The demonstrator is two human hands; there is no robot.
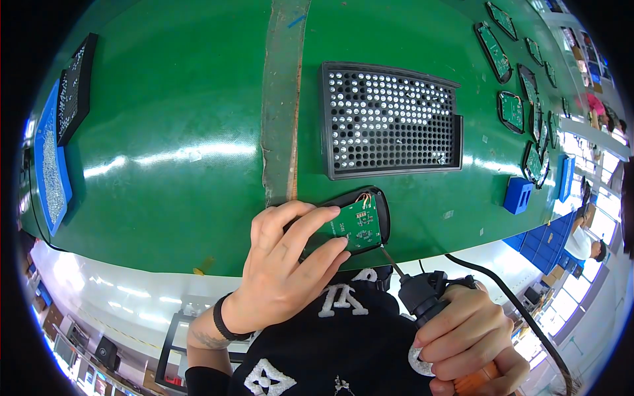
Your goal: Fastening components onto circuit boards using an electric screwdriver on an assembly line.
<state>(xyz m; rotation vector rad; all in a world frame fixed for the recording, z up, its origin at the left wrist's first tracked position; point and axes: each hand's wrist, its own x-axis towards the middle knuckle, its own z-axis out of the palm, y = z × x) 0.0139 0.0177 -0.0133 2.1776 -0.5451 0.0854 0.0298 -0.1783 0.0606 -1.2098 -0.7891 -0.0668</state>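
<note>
1. Two hands work at the near edge of a green table (165, 132). At about nine o'clock on the table lies a blue tray (49, 165) full of small silver bits, with a black tray (78, 86) just beside it.

2. The left hand (284, 264) presses down on a black case (382, 218) that has a green board (356, 224) inside. The fingers (310, 221) lie flat on the board and the case, holding them down. They are not curled around anything. The case sits at about six o'clock on the table, right at the near edge.

3. At twelve o'clock from the case stands a black tray with holes (393, 122). Many of its holes hold small shiny screws.

4. The right hand (469, 336) is wrapped tight around a power screwdriver (422, 297) with a black cord. Its thin tip (386, 254) touches the case at its five o'clock corner.

5. I think the step in hand is fixing the board into the case with a screw at that corner.

6. The next move likely needs the tip kept straight on the screw and the left hand holding the case so it cannot slide.

7. At about two o'clock on the table, more green boards (512, 109) lie in a row, and a small blue box (518, 195) sits well apart from the case.
</note>
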